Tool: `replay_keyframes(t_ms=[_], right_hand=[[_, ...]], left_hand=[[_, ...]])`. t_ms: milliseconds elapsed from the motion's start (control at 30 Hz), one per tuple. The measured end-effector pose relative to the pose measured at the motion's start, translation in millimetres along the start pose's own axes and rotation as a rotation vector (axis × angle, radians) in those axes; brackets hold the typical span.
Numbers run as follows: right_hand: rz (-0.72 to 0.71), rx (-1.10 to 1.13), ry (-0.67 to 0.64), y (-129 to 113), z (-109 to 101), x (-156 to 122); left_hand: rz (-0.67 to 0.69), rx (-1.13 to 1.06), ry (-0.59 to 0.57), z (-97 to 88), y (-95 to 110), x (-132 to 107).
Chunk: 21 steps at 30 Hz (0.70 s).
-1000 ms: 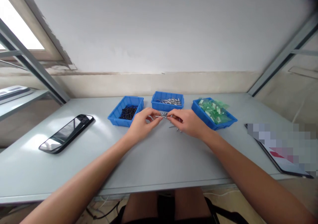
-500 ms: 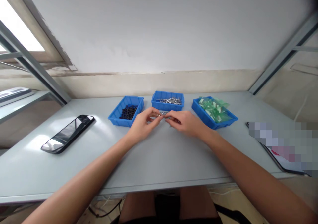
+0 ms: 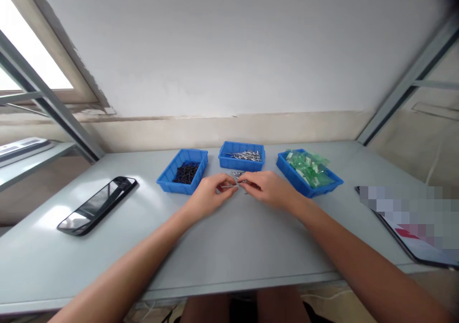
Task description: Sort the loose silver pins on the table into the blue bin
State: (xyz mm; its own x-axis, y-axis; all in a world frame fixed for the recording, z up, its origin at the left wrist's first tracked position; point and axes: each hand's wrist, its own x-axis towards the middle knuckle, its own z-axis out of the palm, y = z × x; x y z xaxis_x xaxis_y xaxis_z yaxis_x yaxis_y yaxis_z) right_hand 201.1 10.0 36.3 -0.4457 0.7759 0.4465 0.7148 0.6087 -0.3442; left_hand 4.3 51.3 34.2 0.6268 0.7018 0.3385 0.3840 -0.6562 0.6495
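My left hand [image 3: 210,196] and my right hand [image 3: 267,188] meet on the grey table [image 3: 229,237], just in front of the middle blue tray [image 3: 241,156] of silver nails. The fingers of both hands are pinched together around a thin silver nail [image 3: 231,186] that spans between them. A few more loose silver nails [image 3: 236,174] lie on the table right behind my fingertips. To the left is a blue tray [image 3: 182,177] of dark screws. On the right, a blue tray [image 3: 308,172] holds small green bags.
A black phone [image 3: 96,205] lies face up at the table's left. A dark tablet [image 3: 412,227], partly blurred out, sits at the right edge. Metal frame posts rise at both back corners. The wall stands close behind the trays.
Both hands have shifted slightly toward me and lower on the table, staying pinched together on the nail. The view has tilted a little, so the trays appear lower in the picture.
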Motion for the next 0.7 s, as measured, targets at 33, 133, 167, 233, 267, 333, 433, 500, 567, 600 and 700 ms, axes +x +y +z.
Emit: replay_keyframes(t_ms=[33, 133, 167, 233, 267, 333, 433, 500, 567, 600, 700], right_hand=[[0.004, -0.005, -0.012, 0.0, 0.0, 0.2], [0.013, -0.012, -0.042, 1.0, -0.1, 0.5], [0.012, -0.012, -0.048, 1.6, 0.1, 0.6], [0.009, -0.005, -0.056, 2.7, 0.5, 0.8], [0.008, 0.000, -0.060, 3.1, 0.7, 0.8], [0.005, 0.008, -0.065, 3.2, 1.0, 0.9], [0.003, 0.003, -0.060, 2.0, 0.9, 1.0], [0.005, -0.002, -0.067, 0.9, 0.6, 1.0], [0.000, -0.006, -0.080, 0.0, 0.3, 0.8], [-0.002, -0.008, -0.085, -0.2, 0.1, 0.6], [-0.002, -0.011, -0.086, -0.5, -0.5, 0.3]], left_hand=[[-0.001, 0.005, 0.000, 0.0, -0.4, -0.1], [-0.007, 0.006, 0.003, -0.5, 0.3, 0.0], [-0.011, 0.004, 0.008, -0.9, 1.0, 0.2], [-0.021, -0.002, 0.025, -1.9, 2.7, 0.8], [-0.026, -0.006, 0.034, -2.3, 3.5, 1.2], [-0.030, -0.021, 0.050, -2.9, 4.4, 1.7], [-0.030, -0.048, 0.052, -2.8, 4.1, 2.1], [-0.036, -0.059, 0.043, -2.5, 3.3, 2.2], [-0.048, -0.068, 0.030, -2.4, 2.6, 2.3], [-0.050, -0.074, 0.024, -2.4, 2.4, 2.3], [-0.051, -0.082, 0.017, -2.3, 2.1, 2.4]])
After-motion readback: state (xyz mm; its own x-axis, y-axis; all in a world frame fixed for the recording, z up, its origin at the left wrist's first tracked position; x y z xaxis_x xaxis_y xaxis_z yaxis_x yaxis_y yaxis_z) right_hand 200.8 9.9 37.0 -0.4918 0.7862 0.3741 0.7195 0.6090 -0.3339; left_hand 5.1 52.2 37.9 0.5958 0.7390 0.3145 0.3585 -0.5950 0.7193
